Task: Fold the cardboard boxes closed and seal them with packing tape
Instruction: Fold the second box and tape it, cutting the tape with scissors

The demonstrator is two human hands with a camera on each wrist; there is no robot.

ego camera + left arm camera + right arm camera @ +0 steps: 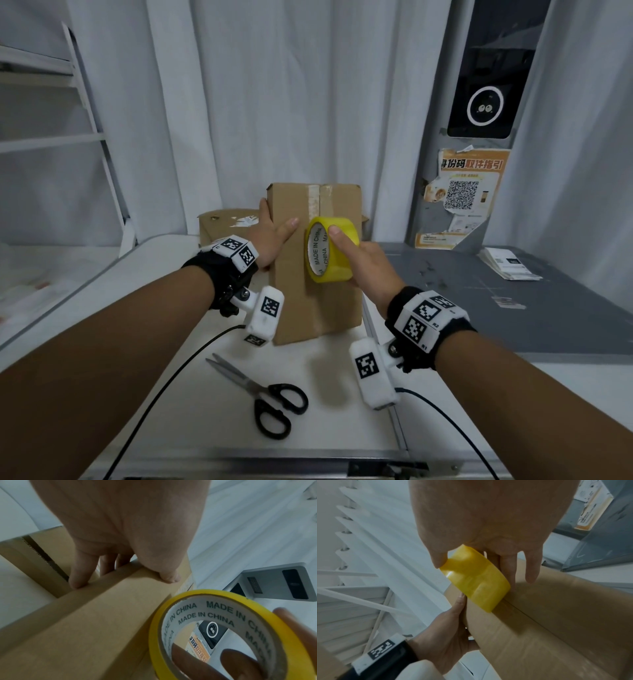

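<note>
A closed brown cardboard box (318,291) stands on the white table, its top seam running away from me, old tape at its far end. My left hand (274,233) grips the box's left upper edge, thumb on top, fingers down the side (80,577). My right hand (363,260) holds a yellow roll of packing tape (331,248) on the box top over the seam, thumb on the roll's outside, fingers through its core. The right wrist view shows the tape roll (476,580) pressed against the box (556,615).
Black-handled scissors (263,397) lie on the table in front of the box. A second cardboard box (226,224) sits behind at the left. A grey surface (513,301) with paper slips (507,263) lies to the right. Cables trail from both wrists.
</note>
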